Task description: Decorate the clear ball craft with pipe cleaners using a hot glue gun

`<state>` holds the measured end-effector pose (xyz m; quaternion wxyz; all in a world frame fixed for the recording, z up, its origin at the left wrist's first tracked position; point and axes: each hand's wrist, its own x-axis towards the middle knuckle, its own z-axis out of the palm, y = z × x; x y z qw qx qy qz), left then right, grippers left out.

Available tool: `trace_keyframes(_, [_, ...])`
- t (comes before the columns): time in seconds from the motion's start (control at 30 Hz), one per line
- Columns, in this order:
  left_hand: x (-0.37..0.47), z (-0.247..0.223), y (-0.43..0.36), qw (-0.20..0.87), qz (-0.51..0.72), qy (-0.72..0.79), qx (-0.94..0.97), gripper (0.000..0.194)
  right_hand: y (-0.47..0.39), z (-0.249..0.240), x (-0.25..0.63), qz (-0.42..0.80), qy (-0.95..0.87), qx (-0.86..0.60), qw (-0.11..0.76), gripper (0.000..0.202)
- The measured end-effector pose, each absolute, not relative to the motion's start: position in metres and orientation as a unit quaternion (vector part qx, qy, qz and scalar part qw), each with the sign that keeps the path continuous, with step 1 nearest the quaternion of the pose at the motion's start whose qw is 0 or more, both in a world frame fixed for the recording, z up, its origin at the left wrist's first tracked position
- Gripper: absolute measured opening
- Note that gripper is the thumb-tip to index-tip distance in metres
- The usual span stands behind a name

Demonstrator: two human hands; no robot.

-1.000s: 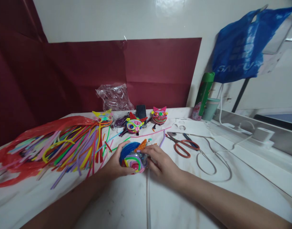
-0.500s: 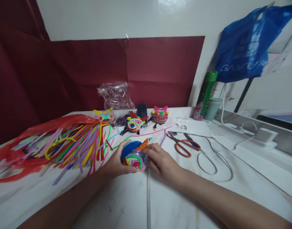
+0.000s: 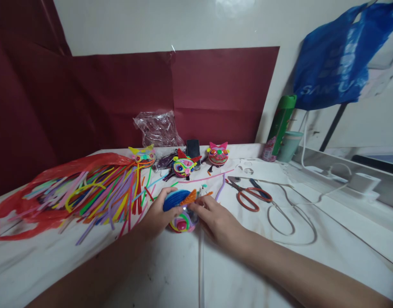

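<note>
My left hand (image 3: pixel 159 216) is closed round the left side of a small, round animal head made of coiled pipe cleaners (image 3: pixel 176 200). Its top is blue, and rings of green, white and pink circle a pink bump on its front. An orange ear (image 3: pixel 190 196) stands out at the top. At the head's right side, my right hand (image 3: pixel 217 216) has its thumb and fingers pinched together against it. A bit of orange shows just past the right fingers; what exactly they grip is hidden.
Loose pipe cleaners (image 3: pixel 93 196) spill from a red plastic bag (image 3: pixel 51 171) at left. Behind my hands sit several similar heads, including a pink one (image 3: pixel 218 155), and a black phone (image 3: pixel 193 148). Orange-handled scissors (image 3: pixel 249 199) and a white cable (image 3: pixel 324 194) lie at right.
My left thumb has moved up from the head's lower front to the blue top's lower edge. The right fingers stay at its right side. The whole view has shifted slightly.
</note>
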<state>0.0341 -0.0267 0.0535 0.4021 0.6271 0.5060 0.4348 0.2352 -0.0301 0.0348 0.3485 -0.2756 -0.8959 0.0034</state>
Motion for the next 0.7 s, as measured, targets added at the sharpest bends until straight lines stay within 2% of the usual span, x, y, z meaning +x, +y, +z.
trace_keyframes(0.17, [0.0296,0.0494,-0.0226,0.453,0.451,0.477,0.603,0.047,-0.0308,0.0319,0.2337,0.024,-0.89,-0.255,0.378,0.038])
trace_keyframes(0.33, [0.0296,0.0494,-0.0234,0.483,0.447,0.464,0.593,0.047,-0.0311,0.0297,0.2331,0.0,-0.891,-0.255,0.375,0.034])
trace_keyframes(0.7, [0.0339,0.0509,-0.0277,0.447,0.433,0.476,0.621,0.048,-0.0372,0.0327,0.2302,-0.025,-0.89,-0.294,0.347,0.029])
